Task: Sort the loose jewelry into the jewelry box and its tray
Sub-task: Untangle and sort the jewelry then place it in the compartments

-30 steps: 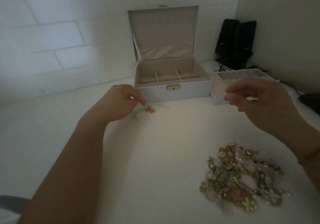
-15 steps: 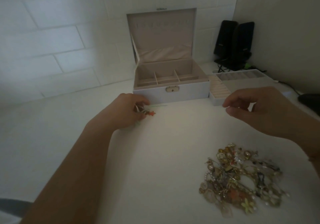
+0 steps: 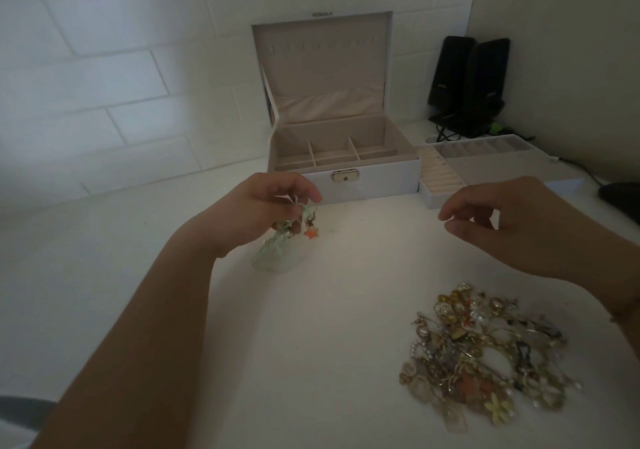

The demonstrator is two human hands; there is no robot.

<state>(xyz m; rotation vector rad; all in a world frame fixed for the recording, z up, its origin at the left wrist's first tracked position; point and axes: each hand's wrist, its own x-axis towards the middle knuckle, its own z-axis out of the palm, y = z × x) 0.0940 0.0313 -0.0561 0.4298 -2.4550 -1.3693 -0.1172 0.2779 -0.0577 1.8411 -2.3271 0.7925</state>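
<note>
While the left hand (image 3: 273,207) pinches a green earring (image 3: 277,251) with an orange charm, likely for sorting, right hand (image 3: 512,223) hovers loosely curled, empty, between jewelry box (image 3: 346,171) and jewelry pile (image 3: 485,355).

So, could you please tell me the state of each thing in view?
Box: open, lid upright.
Tray: out, beside the box.
Earring: pinched by left hand, dangling.
Right hand: holds nothing, fingers loosely curled.
Pile: loose, tangled on table.
</note>
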